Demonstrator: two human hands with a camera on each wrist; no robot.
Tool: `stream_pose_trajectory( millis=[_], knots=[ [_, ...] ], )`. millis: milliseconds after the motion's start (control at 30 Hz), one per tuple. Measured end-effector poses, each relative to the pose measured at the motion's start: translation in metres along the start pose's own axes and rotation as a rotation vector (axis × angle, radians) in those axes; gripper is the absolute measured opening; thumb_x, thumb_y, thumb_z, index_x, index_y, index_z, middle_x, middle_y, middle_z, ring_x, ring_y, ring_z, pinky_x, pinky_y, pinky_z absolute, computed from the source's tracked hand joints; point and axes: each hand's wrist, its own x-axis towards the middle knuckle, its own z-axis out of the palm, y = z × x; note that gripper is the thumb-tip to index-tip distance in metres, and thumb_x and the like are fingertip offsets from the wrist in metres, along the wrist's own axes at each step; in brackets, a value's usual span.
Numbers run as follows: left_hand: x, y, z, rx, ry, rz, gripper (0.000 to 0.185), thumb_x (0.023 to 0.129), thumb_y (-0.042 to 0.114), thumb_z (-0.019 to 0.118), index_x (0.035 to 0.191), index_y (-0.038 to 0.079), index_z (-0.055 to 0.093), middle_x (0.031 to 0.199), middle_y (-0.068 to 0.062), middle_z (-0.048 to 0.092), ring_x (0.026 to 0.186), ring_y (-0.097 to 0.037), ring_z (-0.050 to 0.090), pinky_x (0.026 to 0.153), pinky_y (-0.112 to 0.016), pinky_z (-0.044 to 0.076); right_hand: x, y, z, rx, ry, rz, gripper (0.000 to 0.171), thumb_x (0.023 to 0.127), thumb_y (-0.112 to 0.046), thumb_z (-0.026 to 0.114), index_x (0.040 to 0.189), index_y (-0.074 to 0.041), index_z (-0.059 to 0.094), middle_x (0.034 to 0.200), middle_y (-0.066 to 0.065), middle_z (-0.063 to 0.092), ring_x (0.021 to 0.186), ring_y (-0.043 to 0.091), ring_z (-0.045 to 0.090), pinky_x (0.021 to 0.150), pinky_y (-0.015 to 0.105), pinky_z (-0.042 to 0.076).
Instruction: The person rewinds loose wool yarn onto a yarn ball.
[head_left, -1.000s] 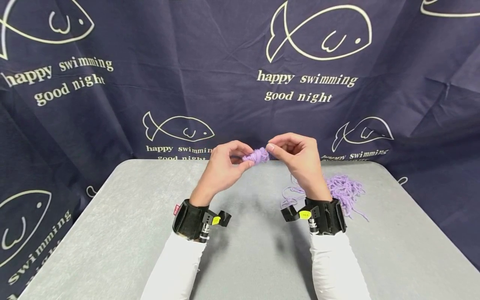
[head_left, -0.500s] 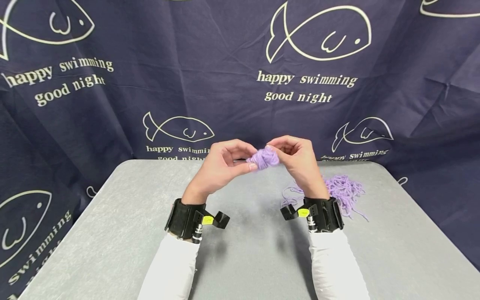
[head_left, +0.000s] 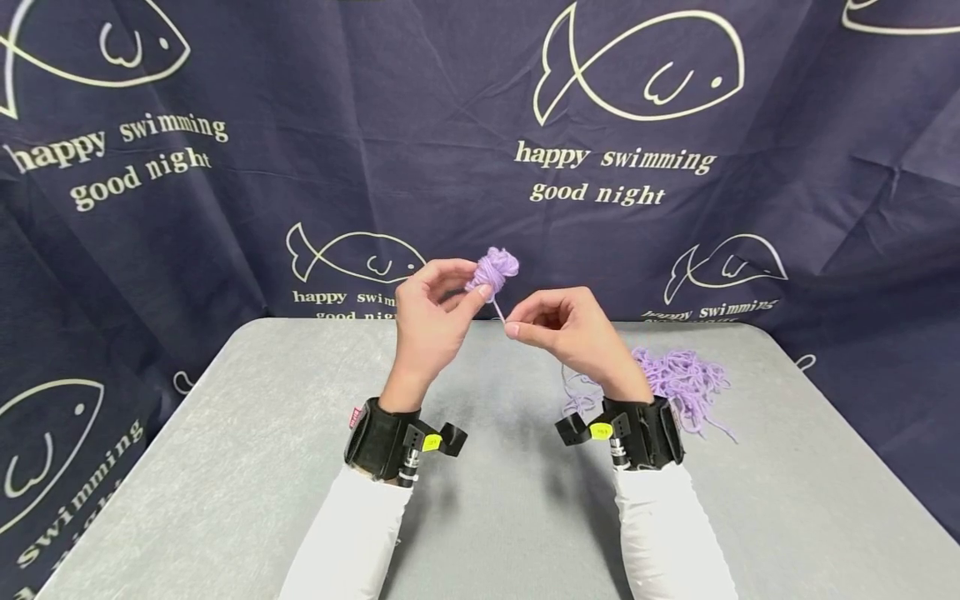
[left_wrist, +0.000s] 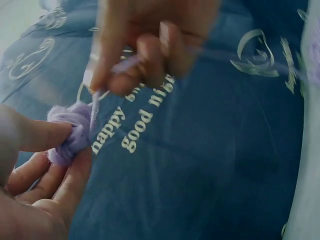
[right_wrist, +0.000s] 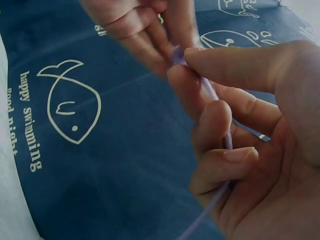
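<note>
My left hand (head_left: 431, 312) holds a small wound ball of purple yarn (head_left: 495, 270) pinched between thumb and fingertips, raised above the far edge of the grey table (head_left: 247, 467). In the left wrist view the yarn ball (left_wrist: 70, 132) sits between my thumb and fingers. A short taut strand (head_left: 498, 311) runs from the ball down to my right hand (head_left: 558, 327), which pinches it between thumb and forefinger. In the right wrist view the purple strand (right_wrist: 222, 132) passes through my curled right fingers.
A loose tangle of purple yarn (head_left: 678, 379) lies on the table to the right, behind my right wrist. A dark blue curtain (head_left: 225, 192) printed with fish and words hangs behind the table and around it.
My left hand has lifted the ball up and to the left. My right hand has come off the ball, moved down and now pinches only the strand, drawn taut between the hands.
</note>
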Motion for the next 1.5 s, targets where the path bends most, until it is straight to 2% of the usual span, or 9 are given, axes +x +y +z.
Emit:
stream_pose_trajectory(
  millis=[167, 333, 500, 667, 900, 1033, 1167, 1367, 1500],
  knots=[
    [-0.002, -0.004, -0.001, 0.273, -0.078, 0.061, 0.022, 0.083, -0.006, 0.076, 0.104, -0.004, 0.07, 0.1, -0.014, 0.072, 0.092, -0.02, 0.07, 0.08, -0.028, 0.06, -0.002, -0.004, -0.002, 0.019, 0.048, -0.045, 0.005, 0.087, -0.004, 0.079, 0.092, -0.003, 0.077, 0.073, 0.005, 0.069, 0.057, 0.012, 0.052, 0.05, 0.023, 0.04],
    [-0.002, -0.005, -0.003, 0.36, -0.251, 0.046, 0.02, 0.083, -0.009, 0.074, 0.102, -0.002, 0.071, 0.099, -0.013, 0.071, 0.092, -0.021, 0.07, 0.081, -0.03, 0.06, -0.003, -0.007, -0.007, 0.078, 0.187, -0.088, 0.008, 0.086, -0.003, 0.08, 0.092, 0.001, 0.076, 0.076, 0.005, 0.071, 0.057, 0.013, 0.053, 0.051, 0.023, 0.042],
    [-0.001, -0.003, -0.006, 0.358, -0.411, -0.013, 0.018, 0.085, -0.008, 0.073, 0.101, -0.001, 0.07, 0.098, -0.011, 0.072, 0.09, -0.02, 0.069, 0.084, -0.028, 0.059, -0.003, -0.004, -0.01, 0.161, 0.303, -0.11, 0.011, 0.086, -0.002, 0.08, 0.093, 0.005, 0.075, 0.077, 0.006, 0.071, 0.061, 0.01, 0.055, 0.055, 0.021, 0.045],
    [-0.001, 0.0, -0.009, 0.307, -0.528, -0.073, 0.018, 0.085, -0.006, 0.073, 0.102, -0.001, 0.071, 0.1, -0.009, 0.071, 0.093, -0.02, 0.069, 0.087, -0.029, 0.059, 0.0, 0.0, -0.012, 0.238, 0.342, -0.103, 0.014, 0.086, -0.001, 0.08, 0.095, 0.008, 0.074, 0.078, 0.005, 0.072, 0.064, 0.008, 0.058, 0.057, 0.02, 0.046],
    [0.0, 0.002, -0.011, 0.017, -0.6, -0.095, 0.022, 0.084, -0.013, 0.074, 0.104, -0.008, 0.069, 0.1, -0.013, 0.07, 0.092, -0.022, 0.07, 0.084, -0.042, 0.06, 0.004, 0.011, -0.012, 0.3, 0.397, -0.06, 0.009, 0.087, -0.002, 0.08, 0.094, 0.002, 0.076, 0.076, 0.0, 0.071, 0.062, 0.005, 0.055, 0.051, 0.017, 0.039],
    [0.0, 0.005, -0.013, -0.179, -0.563, -0.101, 0.025, 0.083, -0.018, 0.07, 0.107, -0.015, 0.065, 0.1, -0.011, 0.069, 0.092, -0.022, 0.07, 0.081, -0.037, 0.061, 0.007, 0.017, -0.01, 0.317, 0.375, -0.042, 0.006, 0.088, 0.003, 0.077, 0.093, 0.0, 0.076, 0.076, -0.001, 0.072, 0.066, 0.005, 0.061, 0.055, 0.017, 0.045],
    [0.0, 0.007, -0.012, -0.275, -0.441, -0.081, 0.025, 0.082, -0.02, 0.068, 0.106, -0.013, 0.065, 0.1, -0.006, 0.071, 0.092, -0.02, 0.07, 0.08, -0.031, 0.059, 0.007, 0.019, -0.007, 0.215, 0.278, 0.021, 0.007, 0.087, 0.006, 0.075, 0.093, 0.001, 0.075, 0.076, -0.003, 0.07, 0.063, 0.006, 0.057, 0.057, 0.019, 0.046],
    [0.002, 0.008, -0.008, -0.306, -0.169, -0.071, 0.025, 0.083, -0.02, 0.067, 0.105, -0.007, 0.069, 0.096, -0.004, 0.072, 0.087, -0.015, 0.068, 0.076, -0.024, 0.057, 0.005, 0.015, -0.002, 0.011, 0.033, 0.041, 0.007, 0.087, -0.003, 0.078, 0.093, 0.001, 0.076, 0.076, 0.004, 0.07, 0.061, 0.01, 0.053, 0.053, 0.022, 0.042],
    [0.002, 0.006, -0.004, -0.206, -0.015, -0.043, 0.024, 0.083, -0.018, 0.07, 0.106, -0.014, 0.066, 0.094, -0.003, 0.071, 0.083, -0.012, 0.067, 0.075, -0.023, 0.058, 0.003, 0.01, -0.002, -0.012, -0.04, 0.015, 0.006, 0.087, -0.006, 0.08, 0.091, -0.003, 0.077, 0.075, 0.006, 0.07, 0.061, 0.01, 0.054, 0.052, 0.022, 0.042]
  ],
)
